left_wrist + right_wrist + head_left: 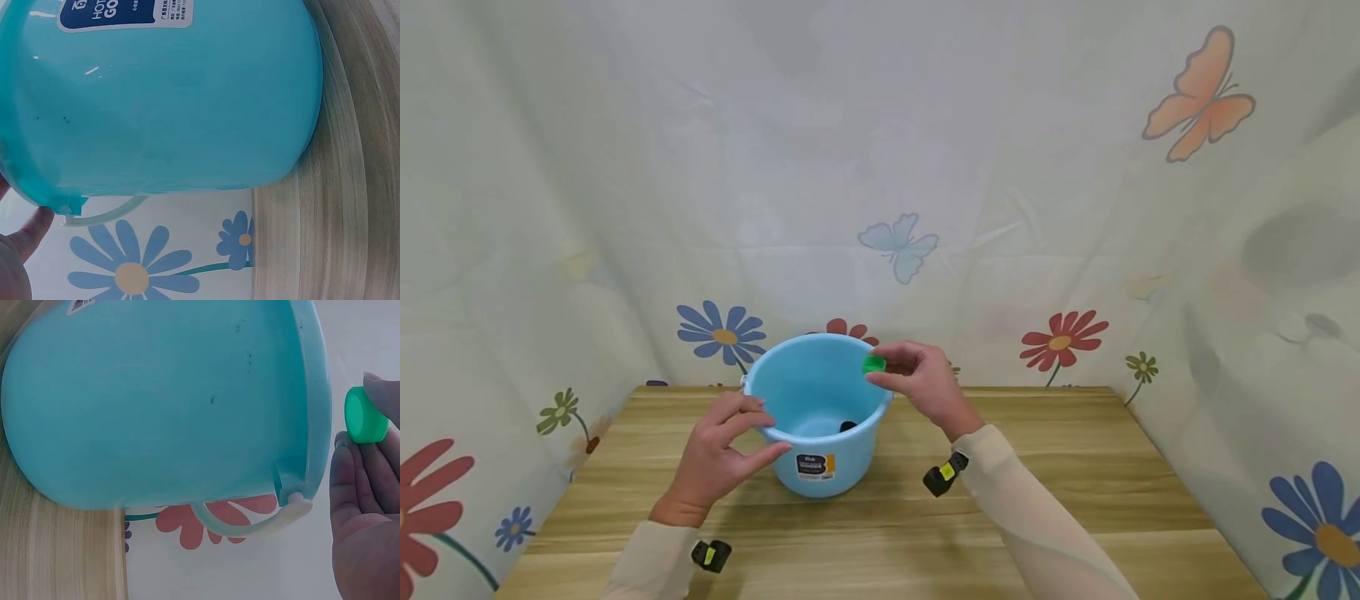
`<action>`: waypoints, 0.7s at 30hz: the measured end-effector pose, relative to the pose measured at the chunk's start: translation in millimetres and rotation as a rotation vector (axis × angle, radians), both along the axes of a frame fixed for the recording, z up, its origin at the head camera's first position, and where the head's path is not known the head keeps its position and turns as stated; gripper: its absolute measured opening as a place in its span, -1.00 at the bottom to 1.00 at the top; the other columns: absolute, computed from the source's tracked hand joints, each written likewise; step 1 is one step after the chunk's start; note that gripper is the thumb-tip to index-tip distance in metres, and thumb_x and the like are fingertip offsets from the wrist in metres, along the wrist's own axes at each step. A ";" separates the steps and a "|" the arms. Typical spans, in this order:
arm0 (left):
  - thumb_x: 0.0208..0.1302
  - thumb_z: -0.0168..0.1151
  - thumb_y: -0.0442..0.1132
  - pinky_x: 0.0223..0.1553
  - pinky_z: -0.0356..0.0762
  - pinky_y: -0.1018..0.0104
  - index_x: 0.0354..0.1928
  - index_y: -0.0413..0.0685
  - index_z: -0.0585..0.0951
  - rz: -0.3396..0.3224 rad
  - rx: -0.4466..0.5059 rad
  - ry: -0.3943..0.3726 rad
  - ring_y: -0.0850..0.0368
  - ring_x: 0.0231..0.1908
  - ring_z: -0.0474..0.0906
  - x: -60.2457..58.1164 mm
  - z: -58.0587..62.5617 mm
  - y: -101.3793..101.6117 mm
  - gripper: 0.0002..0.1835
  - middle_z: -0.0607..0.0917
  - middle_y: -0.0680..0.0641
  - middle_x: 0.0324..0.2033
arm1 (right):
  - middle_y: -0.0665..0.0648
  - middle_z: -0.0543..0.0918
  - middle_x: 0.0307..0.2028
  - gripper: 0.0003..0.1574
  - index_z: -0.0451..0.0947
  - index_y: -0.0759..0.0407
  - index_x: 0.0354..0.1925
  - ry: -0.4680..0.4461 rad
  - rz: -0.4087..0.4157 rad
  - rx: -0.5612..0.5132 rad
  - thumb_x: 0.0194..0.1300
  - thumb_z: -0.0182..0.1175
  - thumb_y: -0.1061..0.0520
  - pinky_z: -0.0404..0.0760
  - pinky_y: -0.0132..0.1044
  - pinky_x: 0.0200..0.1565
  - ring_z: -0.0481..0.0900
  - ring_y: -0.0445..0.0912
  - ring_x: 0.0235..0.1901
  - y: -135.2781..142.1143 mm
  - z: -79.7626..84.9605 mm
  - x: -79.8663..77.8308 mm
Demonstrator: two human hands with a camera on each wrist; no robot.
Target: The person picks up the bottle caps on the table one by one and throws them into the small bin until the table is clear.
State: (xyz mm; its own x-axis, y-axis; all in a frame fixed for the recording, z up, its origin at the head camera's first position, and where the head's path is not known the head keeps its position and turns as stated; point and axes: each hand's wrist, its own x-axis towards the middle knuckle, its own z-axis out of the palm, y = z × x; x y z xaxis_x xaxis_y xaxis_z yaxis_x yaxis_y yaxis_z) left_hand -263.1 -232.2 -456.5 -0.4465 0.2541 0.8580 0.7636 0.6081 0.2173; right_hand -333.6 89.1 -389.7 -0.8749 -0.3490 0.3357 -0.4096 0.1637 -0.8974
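A light blue plastic bucket (827, 467) stands upright on the wooden table, a label on its front. My left hand (718, 454) holds the near left of its rim, thumb on the outer side and fingers over the edge. In the left wrist view, a fingertip (40, 219) touches the rim beside the handle mount. Above the right side of the rim, my right hand (925, 383) pinches a small green bottle cap (873, 364) between thumb and fingers. The right wrist view shows the cap (365, 415) just beyond the rim, apart from it. A small black object (847, 426), partly hidden, lies inside the bucket.
The bucket's pale handle (256, 525) hangs down at its back. Wood-grain tabletop (1037, 500) extends to both sides. A white curtain (805, 167) printed with flowers and butterflies surrounds the table at the back and sides.
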 end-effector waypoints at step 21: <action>0.02 0.58 0.21 0.34 0.30 0.70 -0.30 0.10 0.76 0.001 0.001 -0.002 0.04 0.00 0.57 0.7 1.0 1.0 -0.61 0.68 0.01 -0.18 | 0.09 0.77 -0.03 -0.59 0.73 0.03 0.00 -0.039 0.015 -0.013 0.18 0.53 0.03 0.79 -0.19 0.04 0.77 -0.01 -0.06 -8.7 1.0 -2.3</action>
